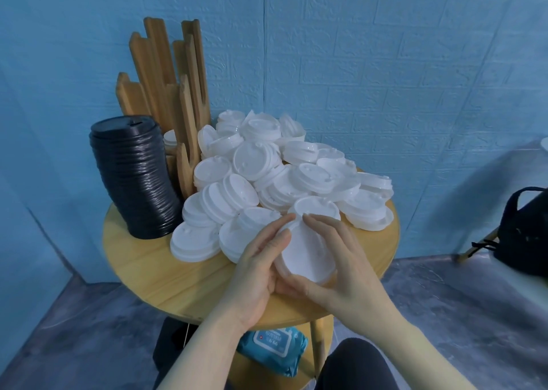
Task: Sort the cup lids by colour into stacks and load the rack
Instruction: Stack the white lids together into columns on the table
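Observation:
A small stack of white lids [308, 251] is held over the front of the round wooden table [166, 274], underside towards me. My left hand [258, 268] grips its left edge and my right hand [335, 271] curls round its right and lower edge. Behind them a large loose pile of white lids [281, 170] covers the middle and right of the table. A tall leaning stack of black lids [133, 179] stands at the table's left. The wooden rack [175, 93] with upright slats rises at the back left; a white lid [169, 138] shows inside it.
A blue pack of wipes [274, 349] lies on a lower shelf under the table. A black bag [525, 229] sits to the right on a pale surface. A blue brick-pattern wall [385, 63] stands close behind the table. The floor is grey.

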`<action>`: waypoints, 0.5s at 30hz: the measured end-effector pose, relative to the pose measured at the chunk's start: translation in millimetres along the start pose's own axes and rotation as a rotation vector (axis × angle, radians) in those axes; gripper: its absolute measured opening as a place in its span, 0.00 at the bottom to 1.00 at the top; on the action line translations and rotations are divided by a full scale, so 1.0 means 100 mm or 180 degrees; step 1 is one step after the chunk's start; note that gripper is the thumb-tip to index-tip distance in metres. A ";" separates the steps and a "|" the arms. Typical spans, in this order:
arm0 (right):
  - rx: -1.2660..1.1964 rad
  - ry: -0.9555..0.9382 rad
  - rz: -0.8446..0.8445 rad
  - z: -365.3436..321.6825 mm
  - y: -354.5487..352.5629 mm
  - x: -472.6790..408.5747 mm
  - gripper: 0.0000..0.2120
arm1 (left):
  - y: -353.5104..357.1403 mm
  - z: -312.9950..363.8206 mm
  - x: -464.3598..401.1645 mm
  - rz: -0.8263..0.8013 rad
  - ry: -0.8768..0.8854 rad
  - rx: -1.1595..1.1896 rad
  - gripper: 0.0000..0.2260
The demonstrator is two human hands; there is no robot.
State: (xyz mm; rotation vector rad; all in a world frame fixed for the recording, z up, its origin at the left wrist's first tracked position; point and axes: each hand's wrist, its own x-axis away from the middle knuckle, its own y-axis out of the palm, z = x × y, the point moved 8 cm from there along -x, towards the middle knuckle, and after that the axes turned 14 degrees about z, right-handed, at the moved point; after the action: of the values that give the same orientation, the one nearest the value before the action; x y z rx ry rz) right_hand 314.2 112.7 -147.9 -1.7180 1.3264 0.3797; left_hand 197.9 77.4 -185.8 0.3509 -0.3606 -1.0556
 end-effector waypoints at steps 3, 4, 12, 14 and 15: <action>-0.0301 -0.0161 -0.0465 0.04 -0.02 -0.03 0.35 | 0.04 -0.02 0.03 -0.0186 -0.0158 0.0014 0.17; -0.0336 -0.0233 -0.0582 0.05 -0.02 -0.03 0.35 | 0.05 -0.04 0.03 -0.0264 -0.0198 -0.0023 0.17; -0.0193 0.0126 -0.0292 0.32 -0.17 -0.15 0.33 | -0.04 -0.07 -0.05 0.0054 -0.0091 0.0123 0.20; 0.0034 0.0317 0.0150 0.46 -0.30 -0.24 0.27 | -0.06 -0.06 -0.05 0.0207 -0.0098 0.0190 0.22; 0.0252 0.0346 0.0268 0.51 -0.34 -0.27 0.25 | -0.07 -0.05 -0.05 0.0268 -0.0080 0.0220 0.21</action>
State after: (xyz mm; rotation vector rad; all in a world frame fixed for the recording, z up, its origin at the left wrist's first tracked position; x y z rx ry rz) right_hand 347.8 170.5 -141.4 -1.6403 1.4765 0.2808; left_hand 192.3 78.7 -193.5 0.3813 -0.4317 -0.9676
